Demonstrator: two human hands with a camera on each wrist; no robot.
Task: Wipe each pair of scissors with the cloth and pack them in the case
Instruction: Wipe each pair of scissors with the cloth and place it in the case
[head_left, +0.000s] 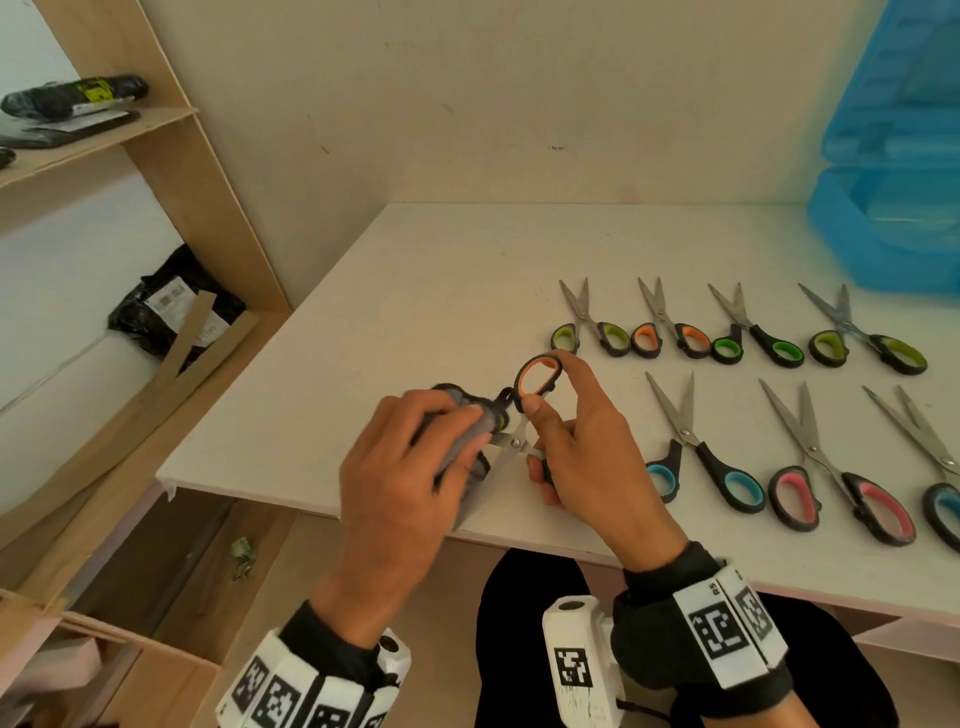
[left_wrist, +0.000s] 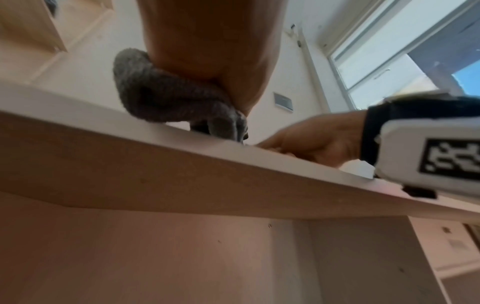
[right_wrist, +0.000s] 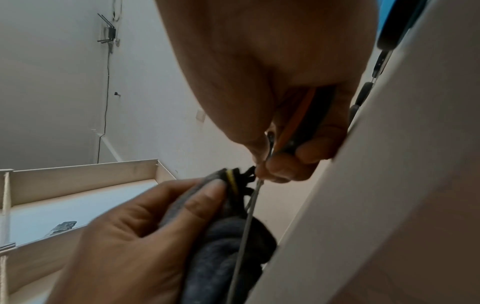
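My right hand (head_left: 566, 441) holds a pair of orange-handled scissors (head_left: 537, 382) over the table's near edge, thumb and fingers pinching the handle (right_wrist: 302, 125). The blades point down toward me. My left hand (head_left: 415, 457) grips a grey cloth (head_left: 465, 447), bunched and pressed around the other handle and the blade (right_wrist: 246, 230). The cloth (left_wrist: 166, 96) hangs from my palm just above the table edge. Several more scissors (head_left: 675, 332) lie in two rows on the white table (head_left: 389, 291). The open blue case (head_left: 893, 171) stands at the back right.
A wooden shelf unit (head_left: 171, 171) stands to the left with black packages (head_left: 171, 306) on it. The table's front edge (left_wrist: 233, 152) runs just below both hands. My lap in dark clothing (head_left: 524, 623) is under the table edge.
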